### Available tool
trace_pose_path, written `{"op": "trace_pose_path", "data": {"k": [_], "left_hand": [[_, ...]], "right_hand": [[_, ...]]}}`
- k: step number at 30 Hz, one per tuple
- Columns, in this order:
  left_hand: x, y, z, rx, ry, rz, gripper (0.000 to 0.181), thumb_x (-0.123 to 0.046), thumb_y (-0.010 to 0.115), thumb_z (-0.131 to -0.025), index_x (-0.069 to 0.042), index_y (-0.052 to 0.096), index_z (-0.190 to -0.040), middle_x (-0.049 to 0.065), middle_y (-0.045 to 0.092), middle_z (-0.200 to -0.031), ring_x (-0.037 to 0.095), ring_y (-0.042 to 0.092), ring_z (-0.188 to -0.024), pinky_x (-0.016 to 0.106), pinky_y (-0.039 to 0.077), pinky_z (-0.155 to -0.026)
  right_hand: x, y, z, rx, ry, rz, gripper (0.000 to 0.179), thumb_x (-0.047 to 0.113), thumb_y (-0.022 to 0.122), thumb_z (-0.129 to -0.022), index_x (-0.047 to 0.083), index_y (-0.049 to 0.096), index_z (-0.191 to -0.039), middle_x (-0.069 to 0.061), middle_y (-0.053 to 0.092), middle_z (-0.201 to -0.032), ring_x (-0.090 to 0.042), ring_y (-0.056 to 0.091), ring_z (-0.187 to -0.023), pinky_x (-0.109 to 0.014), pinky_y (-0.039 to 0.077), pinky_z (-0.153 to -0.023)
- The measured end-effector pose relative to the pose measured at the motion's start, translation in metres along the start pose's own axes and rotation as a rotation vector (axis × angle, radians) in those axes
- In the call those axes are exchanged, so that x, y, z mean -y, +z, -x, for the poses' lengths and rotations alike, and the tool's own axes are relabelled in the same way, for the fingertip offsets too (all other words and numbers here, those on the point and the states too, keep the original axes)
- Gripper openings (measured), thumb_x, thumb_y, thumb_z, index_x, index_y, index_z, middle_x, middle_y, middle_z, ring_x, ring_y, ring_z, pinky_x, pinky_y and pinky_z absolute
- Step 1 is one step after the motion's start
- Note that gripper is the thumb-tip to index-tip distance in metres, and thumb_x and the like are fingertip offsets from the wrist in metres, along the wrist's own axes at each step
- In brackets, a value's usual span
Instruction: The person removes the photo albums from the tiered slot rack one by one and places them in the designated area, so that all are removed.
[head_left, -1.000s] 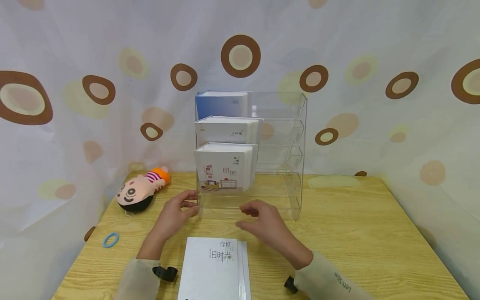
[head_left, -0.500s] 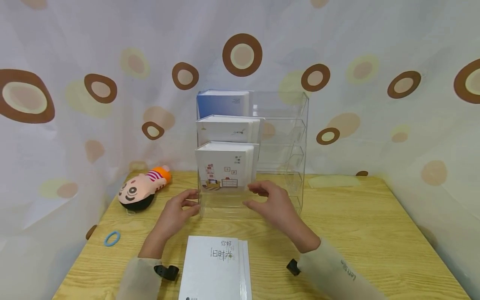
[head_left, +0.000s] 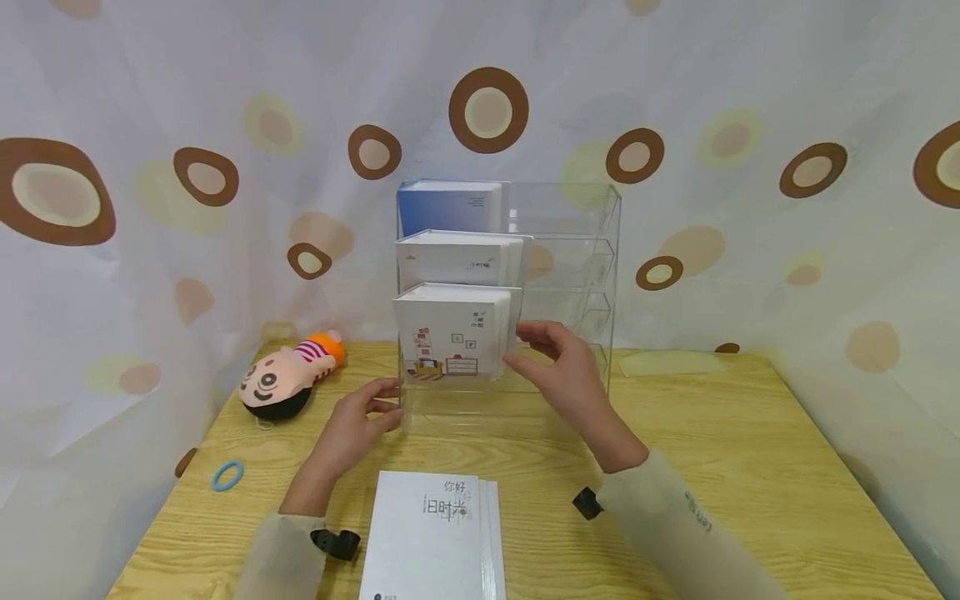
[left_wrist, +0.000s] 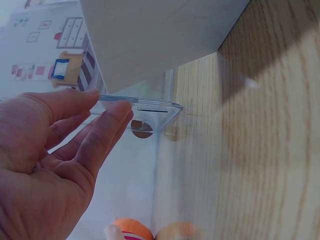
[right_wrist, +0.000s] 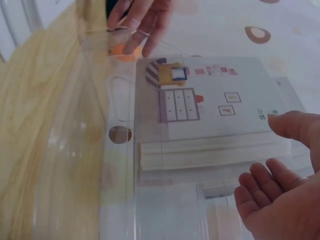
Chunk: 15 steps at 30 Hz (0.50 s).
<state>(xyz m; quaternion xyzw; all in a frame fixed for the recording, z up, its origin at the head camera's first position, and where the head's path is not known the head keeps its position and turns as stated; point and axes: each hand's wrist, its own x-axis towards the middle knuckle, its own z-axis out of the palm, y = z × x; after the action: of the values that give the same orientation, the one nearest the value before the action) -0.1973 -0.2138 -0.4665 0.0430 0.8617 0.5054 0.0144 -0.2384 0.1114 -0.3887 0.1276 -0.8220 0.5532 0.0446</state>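
Observation:
A transparent tiered rack (head_left: 456,423) stands at the back of the table. My left hand (head_left: 352,429) rests its fingertips against the rack's lower left side; in the left wrist view, thumb and straight fingers meet the panel edge. My right hand (head_left: 566,375) is raised by the right edge of a thick white book (head_left: 446,329) with a furniture drawing, which leans in a middle tier. In the right wrist view, the thumb (right_wrist: 295,125) overlaps the book's cover and the fingers are spread apart from it. White books (head_left: 423,533) lie stacked on the table between my forearms.
Higher tiers hold another white book (head_left: 450,258) and a blue one (head_left: 442,208). Left of the rack lies a plush doll (head_left: 288,375) with a striped, orange body. A blue ring (head_left: 227,475) sits nearer on the table. A patterned curtain (head_left: 562,67) hangs behind.
My right hand has risen from the rack's lowest tier, moving rightward, to the side of the white book with the furniture drawing. The left hand stays at the rack's left side.

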Motion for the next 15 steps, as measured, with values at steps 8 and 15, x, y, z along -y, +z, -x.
{"op": "trace_pose_path", "data": {"k": [8,15], "left_hand": [[0.000,0.001,-0.001,-0.006,0.003,-0.006,0.051,-0.008,0.071,-0.109,-0.006,0.060,-0.159,0.020,0.070,-0.151,0.037,0.071,-0.130,0.048,0.066,-0.106],[0.000,0.001,0.000,-0.008,0.004,-0.005,0.050,-0.007,0.071,-0.109,-0.006,0.060,-0.158,0.020,0.070,-0.151,0.037,0.072,-0.130,0.047,0.067,-0.105]], "right_hand": [[0.004,-0.002,-0.015,-0.075,-0.029,-0.114,0.052,0.017,0.083,-0.102,0.004,0.064,-0.149,-0.016,0.066,-0.155,-0.039,0.058,-0.150,-0.053,0.046,-0.131],[0.003,0.001,-0.027,-0.079,-0.037,-0.157,0.053,0.016,0.085,-0.101,0.005,0.064,-0.149,-0.014,0.067,-0.154,-0.034,0.062,-0.147,-0.050,0.048,-0.130]]}}
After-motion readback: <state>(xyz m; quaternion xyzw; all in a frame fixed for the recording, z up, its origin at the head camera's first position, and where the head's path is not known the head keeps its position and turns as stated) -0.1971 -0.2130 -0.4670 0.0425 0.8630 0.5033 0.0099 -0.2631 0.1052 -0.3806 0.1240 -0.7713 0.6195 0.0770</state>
